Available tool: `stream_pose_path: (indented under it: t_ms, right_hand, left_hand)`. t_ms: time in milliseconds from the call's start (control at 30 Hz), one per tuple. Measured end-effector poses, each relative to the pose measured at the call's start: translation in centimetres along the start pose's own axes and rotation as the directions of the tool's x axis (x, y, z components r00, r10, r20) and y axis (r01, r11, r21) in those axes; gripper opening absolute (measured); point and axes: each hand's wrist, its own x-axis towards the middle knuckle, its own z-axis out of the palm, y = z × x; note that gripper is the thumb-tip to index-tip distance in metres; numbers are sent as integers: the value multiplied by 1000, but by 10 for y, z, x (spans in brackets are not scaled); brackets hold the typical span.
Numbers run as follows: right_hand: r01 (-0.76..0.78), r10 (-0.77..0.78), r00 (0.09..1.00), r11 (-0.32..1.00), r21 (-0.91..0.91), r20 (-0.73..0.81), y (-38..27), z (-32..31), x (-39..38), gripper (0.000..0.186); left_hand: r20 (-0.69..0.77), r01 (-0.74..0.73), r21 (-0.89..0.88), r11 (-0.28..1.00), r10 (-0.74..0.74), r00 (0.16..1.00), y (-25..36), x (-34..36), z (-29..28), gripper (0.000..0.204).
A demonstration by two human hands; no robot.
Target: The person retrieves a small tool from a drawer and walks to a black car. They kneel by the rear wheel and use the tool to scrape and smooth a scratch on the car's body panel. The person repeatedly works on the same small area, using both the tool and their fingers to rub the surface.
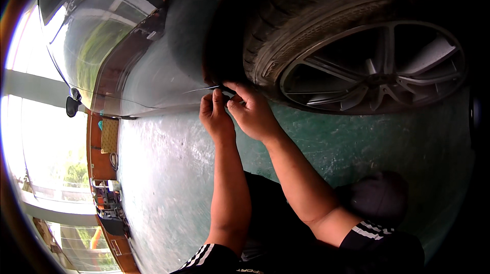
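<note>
The dark car body panel (168, 75) curves down to the edge of the wheel arch, and both my hands meet at its lower corner. My left hand (218, 118) has its fingers curled and its thumb raised against that edge. Beside it, my right hand (252, 113) reaches its index finger up under the arch, its thumb bent toward the left hand. Something small and dark lies between the fingertips, too hidden to name. From the fingertips a thin pale line (201, 90) runs left across the panel; I cannot tell whether it is a seam or a strip.
A tyre (270, 49) with a grey spoked rim (377, 77) stands just right of my hands. Green painted floor (168, 172) stretches below. Far left are a side mirror (73, 105), large windows, a cardboard box (109, 135) and assorted gear (112, 213) along the wall.
</note>
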Motion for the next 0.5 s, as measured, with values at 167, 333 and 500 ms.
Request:
stream_pose_path:
  t_ms: [167, 333, 500]
  right_hand:
    - [91, -92, 995, 996, -23, -33, 6, 0, 2, 39]
    - [69, -67, 997, 995, 69, -31, 8, 2, -1, 38]
    - [-49, 44, 999, 973, 224, 30, 12, 4, 2, 42]
  left_hand:
    - [-3, -4, 19, 1000, 4, 1000, -1, 2, 4, 28]
    - [27, -25, 25, 999, 24, 999, -6, 4, -1, 25]
    - [18, 10, -33, 999, -10, 1000, 4, 0, 10, 24]
